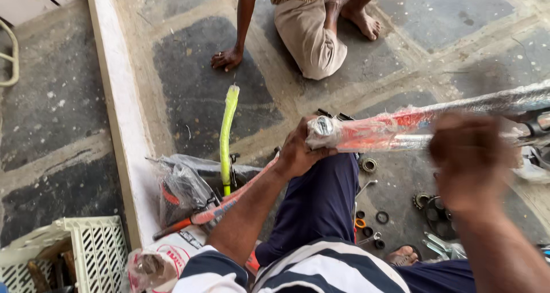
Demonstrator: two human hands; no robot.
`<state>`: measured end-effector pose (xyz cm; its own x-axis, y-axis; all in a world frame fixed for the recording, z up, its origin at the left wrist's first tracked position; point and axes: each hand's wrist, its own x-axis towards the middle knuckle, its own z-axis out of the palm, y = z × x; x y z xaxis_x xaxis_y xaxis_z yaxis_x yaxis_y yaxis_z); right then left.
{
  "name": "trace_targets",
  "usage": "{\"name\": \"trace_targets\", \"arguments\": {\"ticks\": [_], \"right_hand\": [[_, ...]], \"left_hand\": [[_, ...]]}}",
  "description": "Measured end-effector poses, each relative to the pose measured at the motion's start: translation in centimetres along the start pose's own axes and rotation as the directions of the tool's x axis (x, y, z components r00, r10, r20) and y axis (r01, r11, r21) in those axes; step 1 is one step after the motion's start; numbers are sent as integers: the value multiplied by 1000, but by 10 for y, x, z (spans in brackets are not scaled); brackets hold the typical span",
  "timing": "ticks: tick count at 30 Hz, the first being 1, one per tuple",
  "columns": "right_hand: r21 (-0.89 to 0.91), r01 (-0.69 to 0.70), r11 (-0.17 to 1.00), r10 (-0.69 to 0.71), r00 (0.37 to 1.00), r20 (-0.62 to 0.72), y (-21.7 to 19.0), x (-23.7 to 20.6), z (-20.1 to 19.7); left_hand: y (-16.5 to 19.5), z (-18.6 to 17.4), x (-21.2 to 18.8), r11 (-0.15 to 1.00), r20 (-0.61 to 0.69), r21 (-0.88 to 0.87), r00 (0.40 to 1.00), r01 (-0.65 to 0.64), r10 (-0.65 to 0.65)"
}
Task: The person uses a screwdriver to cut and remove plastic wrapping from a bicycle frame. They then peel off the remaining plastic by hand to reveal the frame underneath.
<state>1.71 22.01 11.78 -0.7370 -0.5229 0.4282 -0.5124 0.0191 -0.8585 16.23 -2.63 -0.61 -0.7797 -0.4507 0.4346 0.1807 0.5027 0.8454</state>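
The left hand grips the end of a bike frame, fingers curled under the tube and thumb over it, just behind the open round tube end that sticks out past the fingertips. The frame is orange-red, wrapped in clear crinkled plastic film, and runs from those fingers off to the right; a second, silvery wrapped tube rises from it toward the right edge.

The right hand hangs in front of the frame farther along, blurred; whether its fingers are closed on anything cannot be told.

Below the left fingers lies the person's knee in dark blue trousers. Beside it, on the stone floor, small rings and bearings lie scattered, with a toothed cog under the right hand. Left of the left fingers a yellow-green wrapped tube stands upright out of a plastic bag, and an orange wrapped bar slants down from the wrist. Beyond the fingers, another person sits on the floor, one hand pressed flat. A white crate sits at lower left.
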Motion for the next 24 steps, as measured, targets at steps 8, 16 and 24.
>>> {"name": "trace_targets", "arguments": {"ticks": [8, 16, 24], "right_hand": [[-439, -176, 881, 372, 832, 413, 1, -20, 43], [-265, 529, 806, -514, 848, 131, 12, -30, 36], [-91, 377, 922, -347, 906, 243, 40, -39, 29]], "left_hand": [[-9, 9, 2, 919, 44, -382, 995, 96, -86], [-5, -1, 3, 999, 29, 30, 999, 26, -27], [-7, 3, -1, 1000, 29, 9, 999, 22, -22]]}}
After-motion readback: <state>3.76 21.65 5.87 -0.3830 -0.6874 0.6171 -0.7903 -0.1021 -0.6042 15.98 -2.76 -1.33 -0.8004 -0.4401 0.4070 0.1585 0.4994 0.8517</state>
